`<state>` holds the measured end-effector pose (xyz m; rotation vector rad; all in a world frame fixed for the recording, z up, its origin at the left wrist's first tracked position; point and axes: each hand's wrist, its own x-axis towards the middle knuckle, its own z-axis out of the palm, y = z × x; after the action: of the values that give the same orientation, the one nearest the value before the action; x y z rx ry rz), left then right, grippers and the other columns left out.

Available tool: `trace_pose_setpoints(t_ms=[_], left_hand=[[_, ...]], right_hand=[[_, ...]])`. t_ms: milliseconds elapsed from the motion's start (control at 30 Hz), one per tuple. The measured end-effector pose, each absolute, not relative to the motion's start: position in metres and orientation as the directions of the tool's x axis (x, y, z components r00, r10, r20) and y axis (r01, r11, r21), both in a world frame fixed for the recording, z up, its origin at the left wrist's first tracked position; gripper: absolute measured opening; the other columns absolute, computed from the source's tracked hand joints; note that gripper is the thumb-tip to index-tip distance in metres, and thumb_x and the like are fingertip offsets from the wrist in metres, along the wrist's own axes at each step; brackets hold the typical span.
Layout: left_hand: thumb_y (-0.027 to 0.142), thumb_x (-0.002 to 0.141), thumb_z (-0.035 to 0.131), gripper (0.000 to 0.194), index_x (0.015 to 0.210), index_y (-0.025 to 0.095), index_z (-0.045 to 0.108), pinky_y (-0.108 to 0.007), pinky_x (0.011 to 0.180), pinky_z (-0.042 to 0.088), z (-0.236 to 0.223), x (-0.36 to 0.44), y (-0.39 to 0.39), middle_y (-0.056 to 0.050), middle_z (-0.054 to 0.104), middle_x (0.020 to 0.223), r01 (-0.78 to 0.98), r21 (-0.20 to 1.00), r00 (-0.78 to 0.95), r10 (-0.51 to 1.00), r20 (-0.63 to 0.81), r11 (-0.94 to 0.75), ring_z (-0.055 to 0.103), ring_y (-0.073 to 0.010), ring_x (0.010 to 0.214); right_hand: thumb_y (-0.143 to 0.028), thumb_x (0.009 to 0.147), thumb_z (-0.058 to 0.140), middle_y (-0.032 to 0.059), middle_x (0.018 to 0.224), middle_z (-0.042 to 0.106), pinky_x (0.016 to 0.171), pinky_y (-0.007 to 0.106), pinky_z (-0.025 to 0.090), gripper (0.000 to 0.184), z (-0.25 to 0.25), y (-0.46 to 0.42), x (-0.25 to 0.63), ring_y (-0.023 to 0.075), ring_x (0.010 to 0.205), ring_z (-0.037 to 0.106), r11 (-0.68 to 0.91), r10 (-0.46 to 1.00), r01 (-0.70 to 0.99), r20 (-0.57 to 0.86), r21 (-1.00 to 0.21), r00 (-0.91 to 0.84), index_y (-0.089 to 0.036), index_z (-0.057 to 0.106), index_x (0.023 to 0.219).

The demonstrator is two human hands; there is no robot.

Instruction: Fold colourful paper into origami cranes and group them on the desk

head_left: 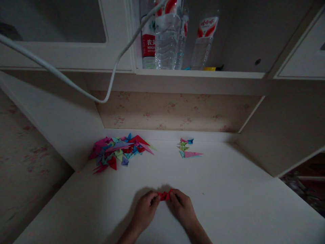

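Observation:
A small red folded paper piece (165, 196) is held between my two hands, low over the white desk (228, 196). My left hand (146, 208) pinches its left end with thumb and forefinger. On the other side, my right hand (183, 207) grips the right end the same way. The middle of the paper shows creases and points; its ends are hidden by my fingertips. Farther back on the left lies a heap of colourful folded paper pieces (119, 149). A smaller group of folded papers (184, 146), pink, blue and green, rests at the back, right of centre.
Above the desk, a shelf (200, 74) holds several plastic bottles (166, 40). A white cable (111, 81) hangs in front of the cabinet at upper left. Side panels (276, 135) bound the desk, and flowered wallpaper (167, 110) covers the back.

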<state>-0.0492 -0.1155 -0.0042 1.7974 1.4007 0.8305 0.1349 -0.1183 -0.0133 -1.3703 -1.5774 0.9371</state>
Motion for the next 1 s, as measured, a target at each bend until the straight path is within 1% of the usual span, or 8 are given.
trace_pose_setpoints(t_ms=[367,533,833,1000], left_hand=[[0.037,0.093,0.041,0.033,0.081,0.019,0.066,-0.023,0.063,0.043,-0.0039,-0.0483,-0.1156,-0.003,0.067,0.078,0.541,0.825,0.196,0.978,0.068,-0.166,0.060,-0.0159,0.071],[0.036,0.093,0.042,0.032,0.080,0.019,0.065,-0.022,0.064,0.042,-0.0011,-0.0479,-0.1161,-0.002,0.066,0.076,0.537,0.826,0.206,0.976,0.070,-0.172,0.060,-0.0151,0.070],[0.039,0.093,0.041,0.034,0.082,0.019,0.066,-0.022,0.063,0.044,-0.0064,-0.0484,-0.1155,-0.003,0.066,0.076,0.544,0.819,0.202,0.976,0.083,-0.182,0.060,-0.0157,0.070],[0.038,0.093,0.042,0.032,0.084,0.020,0.067,-0.022,0.064,0.045,-0.0072,-0.0484,-0.1153,-0.004,0.068,0.079,0.539,0.821,0.206,0.975,0.087,-0.188,0.062,-0.0162,0.072]], right_hand=[[-0.043,0.094,0.043,0.0035,0.079,0.070,0.067,0.026,0.044,0.036,-0.0123,-0.1186,0.1338,0.0187,0.073,0.061,0.123,0.992,0.354,0.108,-0.927,-0.063,-0.019,0.068,0.086],[-0.044,0.093,0.043,0.0033,0.077,0.069,0.066,0.026,0.044,0.037,-0.0112,-0.1185,0.1341,0.0188,0.071,0.061,0.122,0.992,0.369,0.106,-0.921,-0.062,-0.019,0.068,0.084],[-0.044,0.094,0.042,0.0036,0.077,0.069,0.066,0.025,0.043,0.037,-0.0160,-0.1180,0.1341,0.0186,0.071,0.060,0.123,0.992,0.373,0.108,-0.920,-0.060,-0.019,0.067,0.083],[-0.045,0.094,0.042,0.0031,0.076,0.068,0.066,0.025,0.043,0.038,-0.0171,-0.1179,0.1340,0.0186,0.071,0.060,0.114,0.993,0.372,0.098,-0.921,-0.062,-0.019,0.067,0.083]])
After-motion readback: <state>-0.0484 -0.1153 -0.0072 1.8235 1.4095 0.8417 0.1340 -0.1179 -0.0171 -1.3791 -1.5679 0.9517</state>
